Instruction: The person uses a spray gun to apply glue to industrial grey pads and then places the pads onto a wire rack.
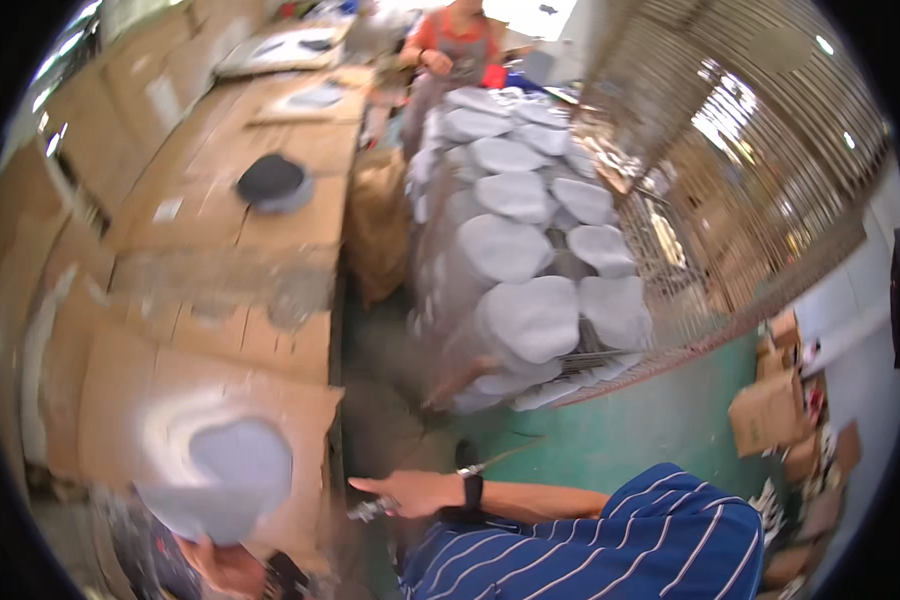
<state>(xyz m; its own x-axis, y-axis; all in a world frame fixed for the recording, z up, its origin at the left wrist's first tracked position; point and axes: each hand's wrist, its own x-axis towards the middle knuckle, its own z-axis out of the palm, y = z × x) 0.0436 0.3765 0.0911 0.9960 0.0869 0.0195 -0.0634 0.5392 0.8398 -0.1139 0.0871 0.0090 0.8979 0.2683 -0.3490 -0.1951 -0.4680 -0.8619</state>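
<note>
At the lower left, my left hand (220, 568) grips the near edge of a grey rounded sheet piece (205, 508). Just beyond it a grey round piece (242, 458) lies on the cardboard-covered table (120, 400); the two overlap, and I cannot tell whether they are separate. A whitish ring-shaped patch (165, 425) marks the cardboard around them. My right hand (415, 492), with a black band at the wrist, is off the table's right edge. Its fingers are closed round a silver metal spray gun (370, 509), mostly hidden, with the index finger stretched out.
A dark cap-like piece (272, 182) sits farther up the table. To the right stands a rack (570, 262) bearing many grey rounded pieces. A person (455, 45) in orange stands at its far end. Cardboard boxes (767, 413) line the right wall on the green floor (650, 420).
</note>
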